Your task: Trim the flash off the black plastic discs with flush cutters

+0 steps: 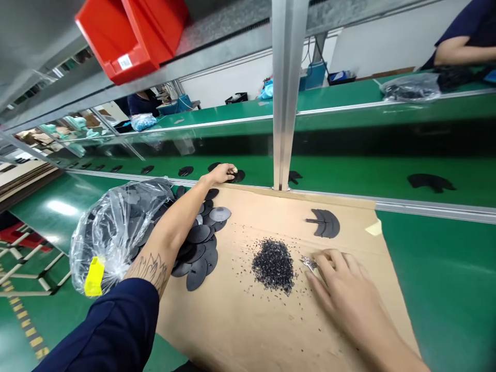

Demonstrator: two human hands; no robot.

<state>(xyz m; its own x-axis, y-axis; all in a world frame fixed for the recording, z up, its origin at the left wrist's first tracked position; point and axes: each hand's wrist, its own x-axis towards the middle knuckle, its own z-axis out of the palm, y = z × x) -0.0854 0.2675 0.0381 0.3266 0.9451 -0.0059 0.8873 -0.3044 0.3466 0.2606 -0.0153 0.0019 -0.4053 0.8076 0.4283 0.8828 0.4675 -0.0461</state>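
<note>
My left hand [222, 174] reaches over the edge of the green belt, its fingers curled at a round black plastic disc [239, 176]. In my right hand [344, 287] is a small pair of metal nippers [309, 263], held low over the brown cardboard sheet [248, 330]. Just left of the nippers lies a heap of tiny black plastic bits [273, 264], with more scattered around it. A fan-shaped black plastic part [326, 223] rests on the cardboard beyond my right hand. Under and beside my left forearm, many dark oval discs [198, 274] lie in a loose pile.
A clear plastic bag [112, 227] with dark parts and a yellow tag [94, 276] lies left. Black parts dot the green belt [349, 175]. A metal post [284, 98] stands ahead, with a red bin [132, 39] overhead. Another person's arm [465, 51] is far right.
</note>
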